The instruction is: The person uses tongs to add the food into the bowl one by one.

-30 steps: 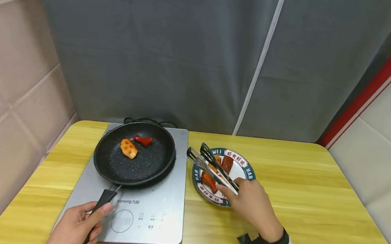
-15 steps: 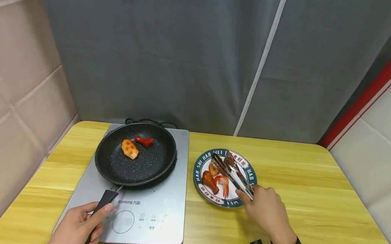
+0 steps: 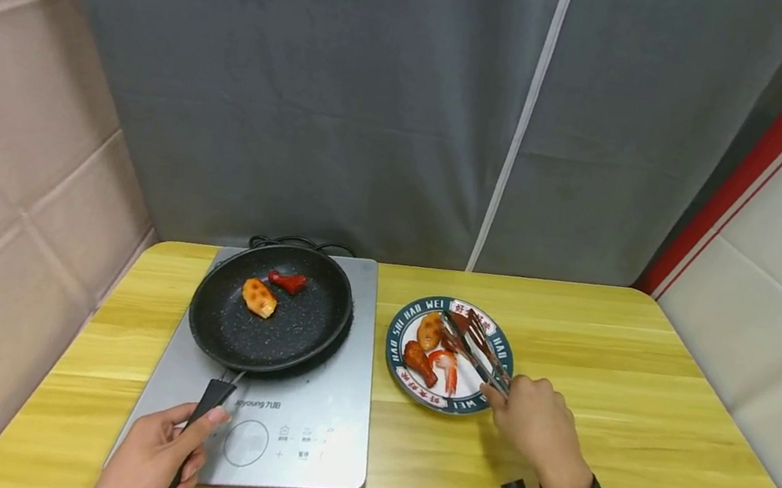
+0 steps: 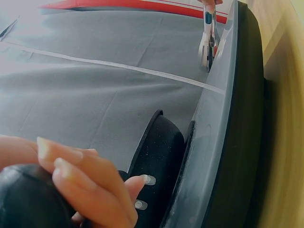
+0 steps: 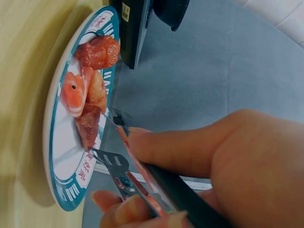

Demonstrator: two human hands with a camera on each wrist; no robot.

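In the head view my left hand point(image 3: 150, 457) grips the black handle point(image 3: 214, 396) of a dark speckled frying pan point(image 3: 289, 338). The pan holds a yellow-brown chicken wing piece point(image 3: 259, 298) and a small red piece point(image 3: 287, 282). My right hand point(image 3: 540, 422) holds metal tongs point(image 3: 476, 360) over a plate point(image 3: 395, 354) with a dark teal rim. Their tips stand apart, one on each side of a dark red meat piece point(image 5: 89, 129); whether they press it I cannot tell. Also on the plate are a drumstick point(image 3: 421, 363), a shrimp point(image 3: 446, 370) and another wing piece point(image 3: 429, 331).
Under the pan lies a silver induction cooker point(image 3: 324, 436) with a touch panel, its black cable point(image 3: 300, 241) behind it. The wooden table point(image 3: 614, 378) extends right of the plate. A grey curtain point(image 3: 322, 99) closes off the back.
My right hand has moved the tongs rightward, from the plate's left edge to the dark red meat piece. My left hand and the pan have stayed in place.
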